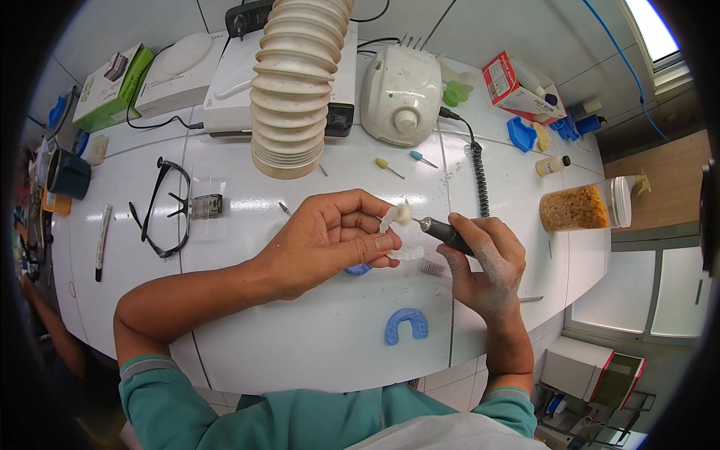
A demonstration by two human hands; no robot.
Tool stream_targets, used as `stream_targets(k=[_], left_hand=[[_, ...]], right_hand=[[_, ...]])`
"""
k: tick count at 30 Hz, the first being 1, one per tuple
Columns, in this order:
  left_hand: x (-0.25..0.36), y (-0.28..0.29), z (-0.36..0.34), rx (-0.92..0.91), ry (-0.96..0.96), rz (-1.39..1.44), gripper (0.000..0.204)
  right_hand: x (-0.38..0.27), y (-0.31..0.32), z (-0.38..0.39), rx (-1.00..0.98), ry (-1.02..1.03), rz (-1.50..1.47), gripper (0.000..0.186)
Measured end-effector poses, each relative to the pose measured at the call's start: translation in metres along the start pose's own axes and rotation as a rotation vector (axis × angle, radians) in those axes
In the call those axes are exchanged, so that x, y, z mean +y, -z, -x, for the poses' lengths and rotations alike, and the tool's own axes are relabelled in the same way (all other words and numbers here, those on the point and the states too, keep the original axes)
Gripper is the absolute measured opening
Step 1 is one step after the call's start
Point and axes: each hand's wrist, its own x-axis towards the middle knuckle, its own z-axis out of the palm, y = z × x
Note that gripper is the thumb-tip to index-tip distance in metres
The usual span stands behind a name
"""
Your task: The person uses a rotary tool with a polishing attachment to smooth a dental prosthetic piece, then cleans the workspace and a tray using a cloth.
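Observation:
My left hand [322, 240] pinches a thin whitish translucent dental piece [387, 219] between thumb and fingers; its exact kind is hard to make out. In my right hand [491, 262], dusted with white powder, is a dark rotary handpiece [445, 234], held like a pen. A pale rounded tip [404, 214] at its front meets or nearly meets the dental piece. Just below the fingers lies a clear-white arch-shaped piece [407, 253]. A blue round piece [358, 269] is partly hidden under my left hand. Nearer to me rests a blue horseshoe-shaped dental mould [407, 327].
A ribbed suction hose [292, 90] hangs over the table's back. Behind stands a white control unit [403, 94] with a coiled cord [481, 184]. Black-framed glasses [161, 210] and a marker [103, 241] lie left; a jar of orange-yellow granules [576, 208] lies right.

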Motion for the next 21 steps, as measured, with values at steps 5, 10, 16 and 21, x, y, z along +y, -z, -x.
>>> stream_targets(k=[5,10,16,21], left_hand=[[0.001,-0.001,0.000,0.049,-0.026,-0.125,0.045],[0.012,-0.011,0.003,0.020,-0.024,-0.035,0.054],[0.006,-0.007,0.004,0.021,-0.035,-0.086,0.064],[0.005,-0.009,0.006,0.032,-0.020,-0.105,0.067]], right_hand=[[0.001,0.006,-0.002,0.050,-0.049,-0.047,0.049],[-0.004,0.004,-0.003,-0.008,-0.064,-0.078,0.049],[-0.003,0.004,-0.002,-0.004,-0.081,-0.091,0.051],[-0.004,0.003,-0.001,-0.033,-0.089,-0.102,0.050]])
